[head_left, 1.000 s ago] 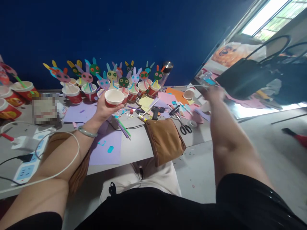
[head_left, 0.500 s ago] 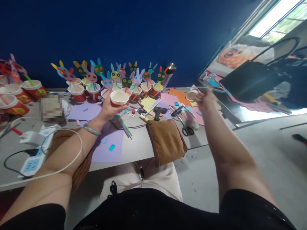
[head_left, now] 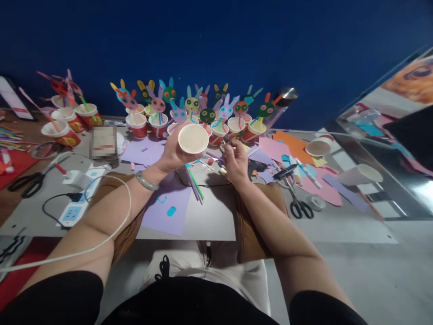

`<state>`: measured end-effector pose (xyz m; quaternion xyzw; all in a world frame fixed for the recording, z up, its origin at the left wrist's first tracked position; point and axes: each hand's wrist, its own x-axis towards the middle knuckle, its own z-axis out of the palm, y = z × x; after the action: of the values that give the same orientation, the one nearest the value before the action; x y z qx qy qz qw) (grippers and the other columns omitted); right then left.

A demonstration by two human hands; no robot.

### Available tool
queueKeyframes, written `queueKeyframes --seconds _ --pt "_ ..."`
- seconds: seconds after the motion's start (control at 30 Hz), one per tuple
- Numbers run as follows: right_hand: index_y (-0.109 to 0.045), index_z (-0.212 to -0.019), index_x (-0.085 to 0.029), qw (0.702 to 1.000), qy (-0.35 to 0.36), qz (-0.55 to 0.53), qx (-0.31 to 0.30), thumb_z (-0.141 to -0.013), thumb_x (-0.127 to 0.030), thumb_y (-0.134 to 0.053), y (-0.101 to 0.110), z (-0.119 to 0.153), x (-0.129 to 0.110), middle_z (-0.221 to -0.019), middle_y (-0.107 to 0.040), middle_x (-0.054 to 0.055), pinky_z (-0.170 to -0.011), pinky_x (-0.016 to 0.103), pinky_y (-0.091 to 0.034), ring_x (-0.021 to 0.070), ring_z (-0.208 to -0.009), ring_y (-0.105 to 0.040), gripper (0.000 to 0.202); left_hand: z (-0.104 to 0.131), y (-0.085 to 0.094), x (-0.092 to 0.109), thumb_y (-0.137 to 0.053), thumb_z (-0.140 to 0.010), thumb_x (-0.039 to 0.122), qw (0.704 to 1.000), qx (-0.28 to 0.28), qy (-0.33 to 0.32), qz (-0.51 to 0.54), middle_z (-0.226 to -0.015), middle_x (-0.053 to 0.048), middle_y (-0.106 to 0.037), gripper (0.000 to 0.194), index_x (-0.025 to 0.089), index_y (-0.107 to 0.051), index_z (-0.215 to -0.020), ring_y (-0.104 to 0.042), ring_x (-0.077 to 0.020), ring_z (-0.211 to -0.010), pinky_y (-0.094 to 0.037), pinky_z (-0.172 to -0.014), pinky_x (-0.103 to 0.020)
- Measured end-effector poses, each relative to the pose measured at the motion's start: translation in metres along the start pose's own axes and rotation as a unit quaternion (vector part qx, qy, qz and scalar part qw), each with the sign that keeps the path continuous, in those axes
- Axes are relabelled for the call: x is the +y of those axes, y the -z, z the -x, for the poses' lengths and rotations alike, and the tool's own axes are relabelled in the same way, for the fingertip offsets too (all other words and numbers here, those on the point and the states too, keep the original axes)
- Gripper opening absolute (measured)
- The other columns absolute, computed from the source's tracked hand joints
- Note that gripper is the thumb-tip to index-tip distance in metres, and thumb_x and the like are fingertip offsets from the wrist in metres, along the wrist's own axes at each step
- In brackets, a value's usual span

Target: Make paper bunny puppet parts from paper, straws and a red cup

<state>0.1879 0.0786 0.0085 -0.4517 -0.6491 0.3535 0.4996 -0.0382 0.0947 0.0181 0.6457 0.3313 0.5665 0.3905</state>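
Note:
My left hand [head_left: 174, 155] is wrapped round a paper cup [head_left: 193, 139], whose pale inside faces me. Just right of the cup, my right hand [head_left: 236, 162] has its fingers curled together; whether they pinch something small, I cannot make out. Behind both hands stand rows of red-and-white paper cups holding colourful paper rabbit heads [head_left: 226, 109] on straws. Below the cup lie green and purple straws [head_left: 195, 183] and a purple paper sheet [head_left: 169, 207] with blue scraps. A dark glue gun [head_left: 255, 168] is partly hidden beyond my right hand.
Scissors [head_left: 299, 207] and a tape roll [head_left: 316, 202] lie at right, near coloured paper and two loose paper cups [head_left: 361, 175]. On the left are a power strip [head_left: 79, 198] with a white cable, other scissors [head_left: 32, 180] and more decorated cups. A steel-topped bottle [head_left: 286, 101] stands behind.
My right hand has come back from the table's right side to beside the cup. My left hand still holds the cup, now tipped more towards me. The view has turned left.

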Motion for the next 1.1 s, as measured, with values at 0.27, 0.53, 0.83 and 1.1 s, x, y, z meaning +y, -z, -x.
queueKeyframes --seconds 0.27,0.53,0.83,1.1 --pt "-0.055 -0.095 -0.025 0.991 0.1 0.084 0.013 -0.096 -0.071 -0.058 0.007 0.017 -0.012 -0.073 -0.051 -0.003 -0.062 0.03 -0.041 0.0137 -0.064 -0.046 0.046 0.006 -0.013 0.025 -0.095 -0.058 0.065 0.973 -0.054 0.139 0.175 -0.105 -0.015 -0.079 0.083 0.018 -0.065 -0.119 -0.078 -0.0385 -0.107 -0.063 -0.097 -0.053" --pt "-0.06 -0.118 -0.022 0.944 0.241 0.227 0.004 -0.109 -0.055 -0.043 0.008 0.038 -0.023 -0.079 -0.066 0.003 -0.06 0.03 -0.045 0.0165 -0.062 -0.058 0.038 0.009 -0.011 0.024 -0.095 -0.06 0.05 0.967 -0.07 0.182 0.165 -0.105 -0.011 -0.08 0.072 0.019 -0.067 -0.119 -0.079 -0.0309 -0.102 -0.063 -0.093 -0.043" --pt "-0.066 -0.122 -0.017 0.908 0.236 0.347 -0.008 -0.113 -0.054 -0.03 0.006 0.043 -0.027 -0.079 -0.072 0.008 -0.058 0.032 -0.038 0.0195 -0.064 -0.064 0.052 0.008 -0.014 0.025 -0.092 -0.061 0.049 0.969 -0.062 0.179 0.156 -0.103 -0.007 -0.08 0.067 0.02 -0.068 -0.116 -0.078 -0.0292 -0.1 -0.063 -0.088 -0.039" --pt "-0.069 -0.114 -0.017 0.895 0.238 0.378 -0.005 -0.115 -0.051 -0.025 0.004 0.043 -0.029 -0.074 -0.073 0.007 -0.056 0.033 -0.032 0.0182 -0.057 -0.06 0.055 0.011 -0.016 0.026 -0.091 -0.063 0.048 0.971 -0.076 0.178 0.142 -0.107 -0.01 -0.08 0.069 0.017 -0.067 -0.119 -0.078 -0.03 -0.102 -0.063 -0.089 -0.042"
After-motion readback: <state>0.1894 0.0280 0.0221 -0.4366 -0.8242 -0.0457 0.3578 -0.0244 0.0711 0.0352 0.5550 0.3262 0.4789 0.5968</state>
